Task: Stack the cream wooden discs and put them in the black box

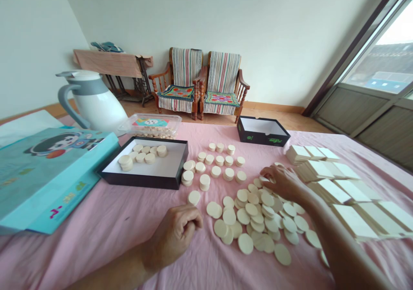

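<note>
A loose pile of pale round wooden discs (258, 217) spreads over the pink cloth in front of me. My right hand (282, 181) reaches to the far edge of this pile, its fingers bent down and closed at a disc (264, 179). My left hand (180, 229) rests left of the pile, curled into a fist; whatever may be inside it is hidden. Just beyond the left fist stands a short stack of discs (194, 197). Several more small disc stacks (229, 174) stand in uneven rows behind the pile.
A black box tray (145, 181) at left holds disc stacks. Another black box (263, 137) sits farther back. Stacked pale rectangular pieces (351, 219) line the right side. A turquoise box (58, 169), a white jug (97, 105) and a clear plastic container (155, 124) occupy the left.
</note>
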### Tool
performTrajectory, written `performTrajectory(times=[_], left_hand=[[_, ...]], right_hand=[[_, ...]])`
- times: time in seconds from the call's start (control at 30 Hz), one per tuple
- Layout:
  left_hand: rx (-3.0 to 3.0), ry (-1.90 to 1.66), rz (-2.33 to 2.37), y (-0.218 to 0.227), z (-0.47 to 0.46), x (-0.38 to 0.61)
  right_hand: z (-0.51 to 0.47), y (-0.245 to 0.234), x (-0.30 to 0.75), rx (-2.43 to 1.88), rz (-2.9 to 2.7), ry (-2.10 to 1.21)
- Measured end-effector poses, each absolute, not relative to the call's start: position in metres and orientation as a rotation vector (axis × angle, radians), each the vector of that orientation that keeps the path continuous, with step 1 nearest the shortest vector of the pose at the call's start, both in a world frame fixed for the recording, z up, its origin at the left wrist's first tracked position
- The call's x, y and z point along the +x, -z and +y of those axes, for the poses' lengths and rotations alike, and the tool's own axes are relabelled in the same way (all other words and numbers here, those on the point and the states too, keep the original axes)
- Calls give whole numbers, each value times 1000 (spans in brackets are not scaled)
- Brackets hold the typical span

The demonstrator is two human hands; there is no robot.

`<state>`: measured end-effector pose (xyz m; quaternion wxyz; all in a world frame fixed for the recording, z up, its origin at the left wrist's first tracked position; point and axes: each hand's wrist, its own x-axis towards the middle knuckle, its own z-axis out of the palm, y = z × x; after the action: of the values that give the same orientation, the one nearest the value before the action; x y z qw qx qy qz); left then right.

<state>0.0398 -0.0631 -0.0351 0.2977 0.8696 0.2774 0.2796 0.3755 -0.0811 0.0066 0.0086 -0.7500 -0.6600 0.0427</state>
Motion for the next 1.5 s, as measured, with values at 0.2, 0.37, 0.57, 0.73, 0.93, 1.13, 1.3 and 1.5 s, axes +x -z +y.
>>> performTrajectory(times=[0.2, 0.37, 0.57, 0.73, 0.93, 1.13, 1.3, 1.5], left_hand=[[2309, -750, 737, 36, -63, 39], [2310, -747, 734, 36, -63, 40], [2309, -732, 745, 37, -63, 39], [2307, -743, 742, 37, -63, 39], [2315, -749, 745, 35, -62, 41], [2322, -737, 742, 35, -64, 39], [2315, -731, 751, 35, -63, 40], [2323, -729, 746, 36, -64, 40]], right_hand=[[-80, 1, 383, -2278, -2058, -113], [-69, 14, 374, -2170, -1942, -23], [-61, 26, 361, -2112, -1970, 17], [-70, 11, 373, -2182, -1945, -19], [-80, -1, 371, -2302, -2039, -99], [-79, -1, 363, -2299, -2065, -105], [-82, -3, 356, -2317, -2094, 15], [-80, -3, 356, -2342, -2048, -90]])
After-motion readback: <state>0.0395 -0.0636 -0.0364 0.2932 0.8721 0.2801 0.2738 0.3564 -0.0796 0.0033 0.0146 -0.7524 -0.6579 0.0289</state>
